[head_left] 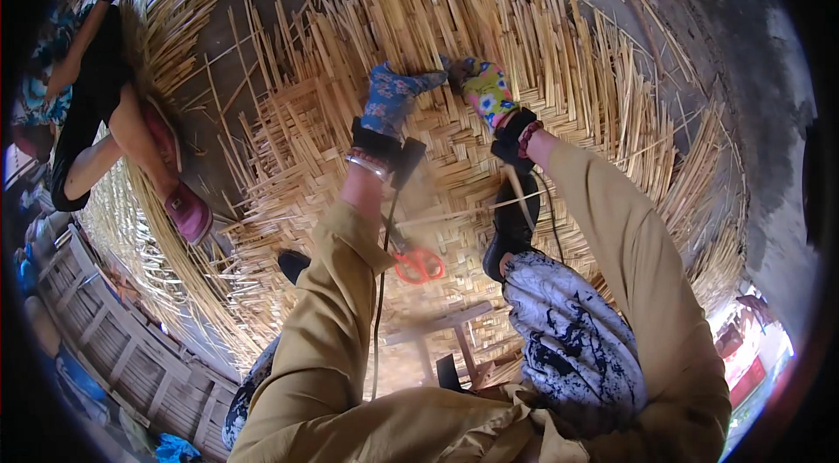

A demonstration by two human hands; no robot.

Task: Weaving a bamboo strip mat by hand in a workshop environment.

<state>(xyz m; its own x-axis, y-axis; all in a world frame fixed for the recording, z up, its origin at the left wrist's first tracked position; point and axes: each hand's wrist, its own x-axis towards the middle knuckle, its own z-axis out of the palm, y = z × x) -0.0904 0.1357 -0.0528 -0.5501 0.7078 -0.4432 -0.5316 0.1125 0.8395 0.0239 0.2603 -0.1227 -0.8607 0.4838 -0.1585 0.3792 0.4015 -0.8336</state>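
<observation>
Woven mat (454,170) is spread across the floor (218,52) – under the legs and both forearms, and out past the hands. Key relation: at the far side a fringe of unwoven strips (559,35) is fanned out, lying straight ahead of the grip, long axes pointed mostly away from the body and splayed outward toward left and right. The plaited field is left on the near side, so the hands are placed about where weave gives way to loose ends.

Left hand (389,98), in a blue floral glove, and right hand (489,92), in a yellow-green one, are brought close together there, fingertips almost meeting. Neither is clearly nearer the fringe. Grip state: fingers bent inward on both, but whether a strip is pinched can't be made out on either side. Orange-handled scissors (419,266) are left on the mat, well behind the hands.

Mat look: straw-yellow overall, paler near the body. Flat strips are crossed over and under in a stepped, diagonal pattern – edges ragged, strip ends uneven. One thin loose strip (454,215) is seen lying crosswise between the forearms.
</observation>
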